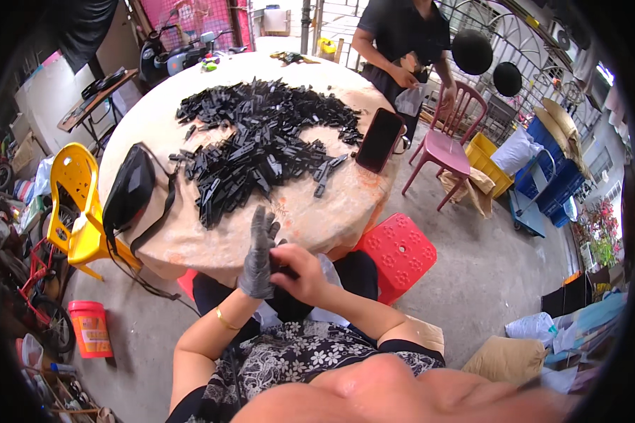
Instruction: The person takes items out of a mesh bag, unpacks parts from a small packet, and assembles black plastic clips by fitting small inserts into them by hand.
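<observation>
My left hand (259, 259) wears a thin grey glove and points up over the near edge of the round table (324, 229), its fingers stretched out. Bare and curled, my right hand (307, 273) meets the left near its thumb and palm. Something dark shows under the right fingers; whether it is part of the glove or a separate piece I cannot make out. Beyond both hands, a large heap of small black plastic pieces (250, 151) spreads across the pale tablecloth. A few pieces lie loose at its right edge.
A black bag with straps (132, 187) lies at the table's left, and a phone (381, 141) at its right. Around stand a yellow chair (77, 201), a red stool (398, 255), a maroon chair (450, 144) and a red bucket (89, 329). Another person (406, 42) stands behind the table.
</observation>
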Motion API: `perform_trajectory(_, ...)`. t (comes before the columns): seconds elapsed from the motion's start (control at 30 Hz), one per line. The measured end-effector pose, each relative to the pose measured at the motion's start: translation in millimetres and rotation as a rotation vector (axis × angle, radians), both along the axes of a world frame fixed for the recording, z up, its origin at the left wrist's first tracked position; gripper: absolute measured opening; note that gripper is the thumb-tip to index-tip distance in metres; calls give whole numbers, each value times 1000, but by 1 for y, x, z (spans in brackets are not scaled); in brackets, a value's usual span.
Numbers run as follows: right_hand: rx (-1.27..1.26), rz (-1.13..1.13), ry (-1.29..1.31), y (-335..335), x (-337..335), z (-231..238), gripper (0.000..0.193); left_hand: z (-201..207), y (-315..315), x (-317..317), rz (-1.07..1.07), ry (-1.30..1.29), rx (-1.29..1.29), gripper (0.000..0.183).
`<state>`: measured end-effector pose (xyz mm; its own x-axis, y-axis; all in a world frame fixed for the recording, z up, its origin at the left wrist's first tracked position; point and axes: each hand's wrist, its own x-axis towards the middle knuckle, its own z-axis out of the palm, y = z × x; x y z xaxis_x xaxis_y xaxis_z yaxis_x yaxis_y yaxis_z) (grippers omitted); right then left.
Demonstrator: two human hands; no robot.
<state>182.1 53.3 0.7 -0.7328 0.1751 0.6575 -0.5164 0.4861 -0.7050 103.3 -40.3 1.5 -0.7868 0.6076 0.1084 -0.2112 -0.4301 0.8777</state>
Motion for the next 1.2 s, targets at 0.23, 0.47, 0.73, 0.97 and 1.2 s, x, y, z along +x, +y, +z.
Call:
perform_trajectory(0.23, 142, -47, 160, 10, -19, 3, 20, 1, 9, 4, -1, -105, 16, 78)
perform_trajectory(0.47, -144, 581, -118, 31, -14, 21, 3, 24, 1, -2, -110, -9, 62, 89)
perform_trajectory(0.73, -323, 183, -136, 29, -24, 13, 5, 19, 7, 5, -189, -98, 146, 84)
perform_trajectory(0.97, 77, 53, -171, 33, -30, 6, 17, -13, -8, -24, 188, 1014, -496, 83)
perform_trajectory(1.2, 498, -266, -34, 104, -97, 11, 18, 32, -33, -93, 506, 915, -672, 20)
